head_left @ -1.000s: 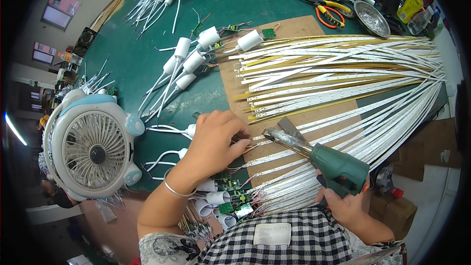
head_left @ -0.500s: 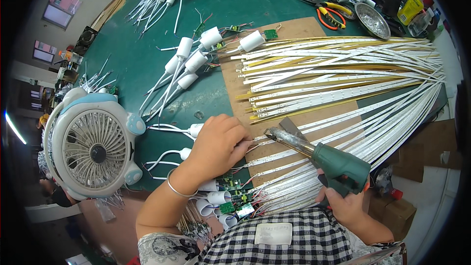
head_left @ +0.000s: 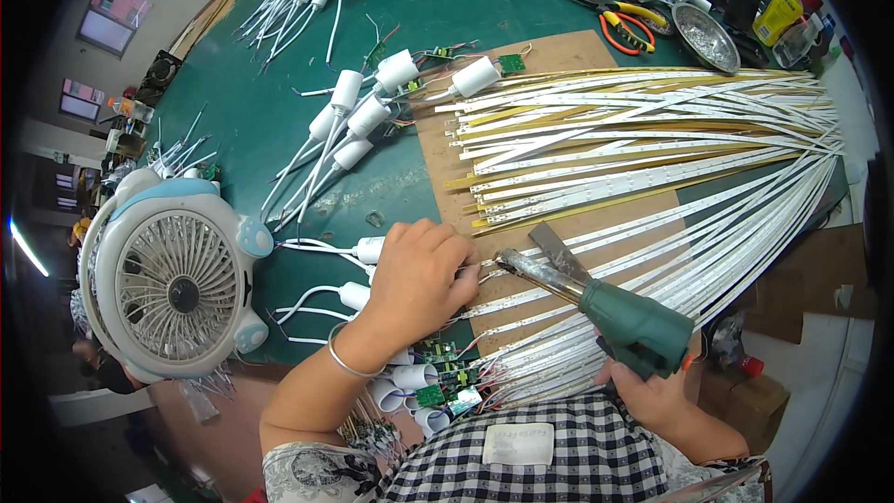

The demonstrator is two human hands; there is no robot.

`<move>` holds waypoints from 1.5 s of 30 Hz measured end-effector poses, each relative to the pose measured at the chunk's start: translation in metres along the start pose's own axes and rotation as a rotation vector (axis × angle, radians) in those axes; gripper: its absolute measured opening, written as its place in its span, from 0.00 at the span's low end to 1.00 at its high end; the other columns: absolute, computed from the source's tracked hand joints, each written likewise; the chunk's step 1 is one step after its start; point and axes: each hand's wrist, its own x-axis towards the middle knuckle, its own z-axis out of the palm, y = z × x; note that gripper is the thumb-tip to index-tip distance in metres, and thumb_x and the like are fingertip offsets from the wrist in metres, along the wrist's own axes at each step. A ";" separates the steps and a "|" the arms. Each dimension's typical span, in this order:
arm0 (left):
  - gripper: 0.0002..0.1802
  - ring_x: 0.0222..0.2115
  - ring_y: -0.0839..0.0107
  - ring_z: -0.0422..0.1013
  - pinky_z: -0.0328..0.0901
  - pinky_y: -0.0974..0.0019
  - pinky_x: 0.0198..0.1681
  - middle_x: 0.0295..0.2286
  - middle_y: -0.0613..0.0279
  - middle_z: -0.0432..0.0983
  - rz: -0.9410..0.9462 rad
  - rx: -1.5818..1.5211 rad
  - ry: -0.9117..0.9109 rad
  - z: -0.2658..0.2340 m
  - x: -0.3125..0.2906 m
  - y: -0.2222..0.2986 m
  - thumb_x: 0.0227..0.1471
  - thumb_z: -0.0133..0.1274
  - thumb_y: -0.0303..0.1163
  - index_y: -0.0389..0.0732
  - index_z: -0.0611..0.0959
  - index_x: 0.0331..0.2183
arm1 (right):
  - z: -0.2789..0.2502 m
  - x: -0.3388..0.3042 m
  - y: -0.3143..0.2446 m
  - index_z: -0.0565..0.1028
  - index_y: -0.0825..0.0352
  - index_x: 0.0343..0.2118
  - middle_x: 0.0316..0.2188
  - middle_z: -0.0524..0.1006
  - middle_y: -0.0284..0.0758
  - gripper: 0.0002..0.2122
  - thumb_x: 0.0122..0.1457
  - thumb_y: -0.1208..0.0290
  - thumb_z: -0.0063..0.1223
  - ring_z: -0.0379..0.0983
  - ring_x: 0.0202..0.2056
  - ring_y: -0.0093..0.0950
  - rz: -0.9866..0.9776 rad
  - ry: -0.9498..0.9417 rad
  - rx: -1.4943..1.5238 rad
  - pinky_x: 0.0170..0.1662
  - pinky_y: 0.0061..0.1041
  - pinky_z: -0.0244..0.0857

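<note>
My left hand [head_left: 424,275], a bracelet at its wrist, is closed in a pinch on thin wires at the left end of a white LED strip [head_left: 521,301]. The fingers partly hide the join. A green soldering gun [head_left: 638,324] with a metal barrel is in my right hand [head_left: 652,396], its handle mostly hidden by the grip. Its tip points left, close to the left fingertips; contact with the strip cannot be made out. Left of my left hand lie white lamp caps [head_left: 355,295] with white cables.
A bundle of LED strips [head_left: 596,144] covers brown cardboard [head_left: 440,163] on the green table [head_left: 251,84]. A fan [head_left: 183,293] stands left. Lamp caps with circuit boards [head_left: 438,395] lie by my apron. Pliers [head_left: 629,33] and a metal dish [head_left: 706,37] are at far right.
The soldering gun has shifted slightly left and down, bringing its tip nearer my left fingertips. My left hand has moved only a little, still pinched.
</note>
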 end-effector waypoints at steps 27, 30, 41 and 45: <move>0.04 0.29 0.64 0.67 0.58 0.60 0.35 0.23 0.66 0.71 0.011 0.047 0.024 0.002 -0.002 0.001 0.38 0.57 0.30 0.46 0.77 0.22 | -0.045 -0.023 0.015 0.65 0.75 0.53 0.38 0.75 0.44 0.26 0.54 0.69 0.59 0.76 0.34 0.33 -0.315 0.389 -0.337 0.38 0.28 0.71; 0.04 0.29 0.63 0.67 0.58 0.60 0.35 0.23 0.65 0.72 0.004 0.053 0.034 0.004 -0.005 -0.002 0.39 0.56 0.31 0.46 0.77 0.22 | -0.028 -0.011 0.017 0.64 0.74 0.54 0.39 0.74 0.45 0.32 0.45 0.72 0.65 0.74 0.35 0.42 -0.689 0.524 -0.800 0.39 0.34 0.70; 0.04 0.30 0.63 0.70 0.60 0.60 0.35 0.23 0.64 0.74 -0.008 0.120 0.026 0.009 -0.008 -0.004 0.41 0.55 0.35 0.46 0.79 0.22 | -0.033 -0.019 0.037 0.66 0.73 0.51 0.30 0.76 0.42 0.29 0.46 0.70 0.61 0.72 0.27 0.41 -0.845 0.339 -1.328 0.28 0.36 0.63; 0.05 0.31 0.61 0.69 0.59 0.58 0.34 0.25 0.64 0.75 -0.016 0.096 0.016 0.010 -0.006 -0.005 0.41 0.55 0.36 0.47 0.80 0.23 | -0.038 -0.018 0.037 0.66 0.72 0.52 0.27 0.75 0.40 0.27 0.47 0.72 0.59 0.71 0.24 0.39 -0.891 0.307 -1.346 0.27 0.36 0.63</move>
